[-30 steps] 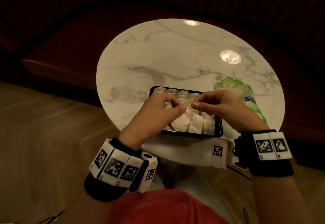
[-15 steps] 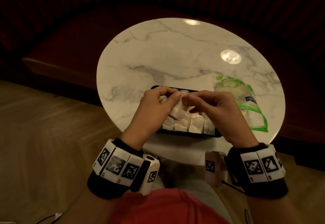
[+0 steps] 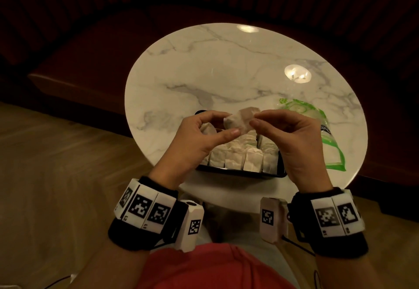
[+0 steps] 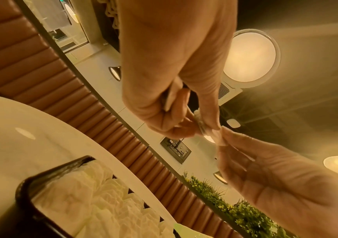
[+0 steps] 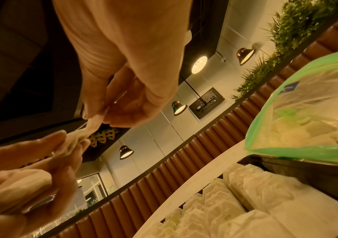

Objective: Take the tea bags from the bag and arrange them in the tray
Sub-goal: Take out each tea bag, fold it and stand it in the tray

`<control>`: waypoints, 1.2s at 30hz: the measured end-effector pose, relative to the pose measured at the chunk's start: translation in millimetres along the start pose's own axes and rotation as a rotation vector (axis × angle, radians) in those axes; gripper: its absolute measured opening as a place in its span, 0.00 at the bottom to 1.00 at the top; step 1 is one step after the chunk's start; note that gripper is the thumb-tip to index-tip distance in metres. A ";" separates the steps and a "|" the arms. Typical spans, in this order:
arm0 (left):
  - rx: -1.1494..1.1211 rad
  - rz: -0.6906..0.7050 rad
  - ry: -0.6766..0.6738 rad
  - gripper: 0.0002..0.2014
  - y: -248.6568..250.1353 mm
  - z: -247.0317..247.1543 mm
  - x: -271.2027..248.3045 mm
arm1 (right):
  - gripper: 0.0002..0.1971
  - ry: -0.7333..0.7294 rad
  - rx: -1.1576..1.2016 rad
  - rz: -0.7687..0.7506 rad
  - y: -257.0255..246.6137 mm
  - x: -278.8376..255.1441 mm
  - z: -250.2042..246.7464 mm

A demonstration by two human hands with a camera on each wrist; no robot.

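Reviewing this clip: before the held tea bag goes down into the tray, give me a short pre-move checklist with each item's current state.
1. Tea bag gripped at both ends, by left hand and right hand: ok.
2. Tea bag lifted clear of the tray: ok.
3. Free slot in the tray: cannot tell, hands cover part of it.
4. Rows already in the tray stand upright: ok.
5. Plastic bag lies beside the tray, out of the path: ok.
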State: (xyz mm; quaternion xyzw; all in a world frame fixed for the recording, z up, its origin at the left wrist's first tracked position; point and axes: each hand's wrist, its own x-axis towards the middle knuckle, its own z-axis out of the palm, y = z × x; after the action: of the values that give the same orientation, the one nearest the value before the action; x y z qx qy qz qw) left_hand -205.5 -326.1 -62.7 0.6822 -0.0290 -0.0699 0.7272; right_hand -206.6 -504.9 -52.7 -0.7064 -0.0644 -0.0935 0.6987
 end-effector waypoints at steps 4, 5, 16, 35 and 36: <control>-0.177 -0.013 0.052 0.11 1.7 2.0 0.7 | 0.15 -0.014 0.076 -0.026 1.2 -0.4 0.9; -0.183 -0.006 0.055 0.11 1.6 2.3 1.3 | 0.16 -0.016 0.081 -0.012 2.1 -0.5 1.0; -0.023 0.031 0.025 0.09 -2.9 -1.8 0.9 | 0.07 -0.076 0.096 0.095 12.6 -1.3 1.1; 0.048 -0.284 0.155 0.15 -28.6 -20.0 6.9 | 0.06 -0.560 -0.571 0.252 60.7 15.3 -19.7; 0.042 -0.285 0.154 0.16 -28.8 -20.1 7.5 | 0.05 -0.590 -0.608 0.267 63.2 16.2 -18.3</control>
State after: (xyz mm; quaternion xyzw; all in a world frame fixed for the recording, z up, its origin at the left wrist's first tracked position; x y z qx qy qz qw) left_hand -197.2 -309.0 -93.1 0.6978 0.1226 -0.1194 0.6955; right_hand -177.6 -524.8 -110.6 -0.8784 -0.1390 0.1885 0.4166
